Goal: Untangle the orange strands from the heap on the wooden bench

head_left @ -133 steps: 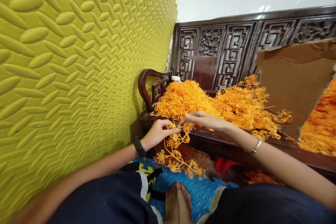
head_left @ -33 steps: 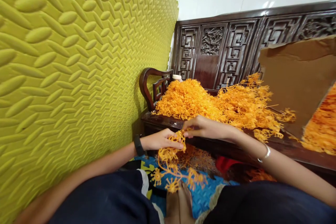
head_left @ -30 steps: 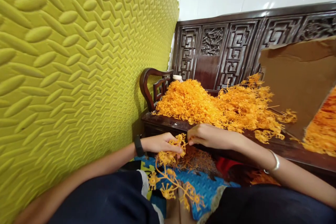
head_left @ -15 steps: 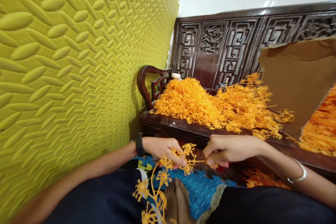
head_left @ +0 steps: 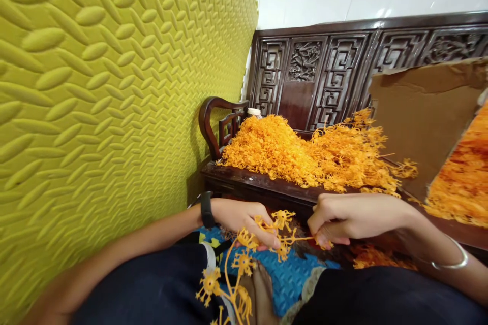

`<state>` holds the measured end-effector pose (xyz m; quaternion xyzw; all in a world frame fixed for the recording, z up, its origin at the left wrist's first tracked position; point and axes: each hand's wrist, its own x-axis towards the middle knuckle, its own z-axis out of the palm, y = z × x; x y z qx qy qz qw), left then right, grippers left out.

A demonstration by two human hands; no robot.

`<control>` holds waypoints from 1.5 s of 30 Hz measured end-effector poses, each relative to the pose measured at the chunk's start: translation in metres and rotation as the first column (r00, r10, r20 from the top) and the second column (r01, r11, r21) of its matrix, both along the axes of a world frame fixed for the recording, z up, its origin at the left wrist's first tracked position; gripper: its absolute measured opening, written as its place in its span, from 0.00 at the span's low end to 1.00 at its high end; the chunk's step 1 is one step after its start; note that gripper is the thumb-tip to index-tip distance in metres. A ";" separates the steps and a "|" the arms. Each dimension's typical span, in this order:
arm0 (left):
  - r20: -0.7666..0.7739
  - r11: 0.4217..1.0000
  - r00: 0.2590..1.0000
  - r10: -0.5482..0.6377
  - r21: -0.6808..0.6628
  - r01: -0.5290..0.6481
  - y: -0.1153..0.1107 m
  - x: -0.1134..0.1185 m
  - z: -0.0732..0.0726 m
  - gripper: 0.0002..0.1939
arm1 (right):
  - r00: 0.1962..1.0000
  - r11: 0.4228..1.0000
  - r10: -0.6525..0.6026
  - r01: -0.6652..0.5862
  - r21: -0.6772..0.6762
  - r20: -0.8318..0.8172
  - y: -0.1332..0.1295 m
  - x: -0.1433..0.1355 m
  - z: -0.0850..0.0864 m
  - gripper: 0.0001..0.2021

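Observation:
My left hand (head_left: 244,219), with a black band at its wrist, is closed around a branching yellow-orange plastic flower stem (head_left: 243,263). Several spiky flower heads stick out past its fingers, and the stem's lower branches hang down over my lap. To the right, my right hand (head_left: 345,219) is pinched shut on the end of one thin branch of the same stem. That branch runs straight between the two hands. A small orange piece shows under the right fingertips, partly hidden by them.
A carved dark wooden bench (head_left: 244,176) stands ahead, heaped with yellow-orange plastic flower pieces (head_left: 274,144). A cardboard sheet (head_left: 423,117) leans at right beside more orange pieces (head_left: 461,177). A yellow foam mat (head_left: 114,111) stands upright at left; a blue mat (head_left: 285,282) lies below.
Both hands have shifted slightly to the right in view, the right hand a little more. The stem moves along with them, still held at both places.

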<state>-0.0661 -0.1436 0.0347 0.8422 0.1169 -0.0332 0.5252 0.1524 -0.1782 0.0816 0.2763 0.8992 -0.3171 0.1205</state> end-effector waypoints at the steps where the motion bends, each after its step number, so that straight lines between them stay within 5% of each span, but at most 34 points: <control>1: 0.031 1.000 0.999 -0.008 0.005 0.008 -0.001 0.001 0.001 0.23 | 1.000 1.000 0.002 -0.002 -0.003 0.001 0.000 0.000 0.000 0.10; 7: -0.061 0.992 0.991 -0.122 0.007 0.123 0.000 -0.024 0.003 0.22 | 0.986 0.991 -0.133 0.130 0.030 0.101 -0.005 0.026 -0.006 0.11; 10: 0.021 0.977 0.981 0.194 0.082 -0.195 0.006 -0.046 -0.002 0.20 | 0.955 0.946 -0.294 0.295 0.132 -0.022 0.005 0.050 -0.015 0.15; 13: 0.147 0.928 0.928 0.343 0.101 -0.359 0.011 -0.048 -0.007 0.19 | 0.881 0.804 -0.387 0.466 0.368 -0.271 0.038 0.060 -0.029 0.18; 18: 0.256 0.884 0.903 0.345 0.236 -0.404 0.015 -0.030 -0.008 0.19 | 0.790 0.486 -0.389 0.613 0.623 -0.474 0.120 0.058 -0.051 0.18; 23: 0.234 0.901 0.914 0.331 0.210 -0.380 0.017 -0.029 -0.009 0.19 | 0.762 0.414 -0.448 0.640 0.648 -0.467 0.175 0.068 -0.054 0.22; 26: 0.214 0.911 0.917 0.336 0.171 -0.374 0.017 -0.032 -0.012 0.19 | 0.755 0.438 -0.450 0.652 0.619 -0.477 0.186 0.061 -0.048 0.23; 29: 0.205 0.913 0.917 0.343 0.156 -0.376 0.018 -0.034 -0.013 0.19 | 0.768 0.527 -0.414 0.640 0.559 -0.489 0.177 0.035 -0.040 0.20; 32: 0.175 0.916 0.927 0.331 0.176 -0.360 0.019 -0.035 -0.013 0.19 | 0.813 0.724 -0.329 0.544 0.424 -0.480 0.144 -0.005 -0.033 0.26; 33: 0.154 0.920 0.936 0.317 0.189 -0.343 0.019 -0.035 -0.013 0.19 | 0.815 0.841 -0.281 0.463 0.279 -0.506 0.130 -0.018 -0.032 0.28; 35: 0.113 0.930 0.951 0.287 0.204 -0.305 0.019 -0.035 -0.013 0.19 | 0.841 0.954 -0.203 0.285 0.091 -0.502 0.101 -0.040 -0.031 0.28; 38: 0.090 0.950 0.965 0.248 0.175 -0.260 0.019 -0.035 -0.015 0.18 | 0.902 0.990 -0.072 0.118 0.082 -0.426 0.065 -0.059 -0.034 0.22; 45: 0.023 0.975 0.980 0.200 0.096 -0.201 0.020 -0.038 -0.020 0.17 | 0.936 0.953 0.052 0.059 0.298 -0.348 0.038 -0.050 -0.044 0.12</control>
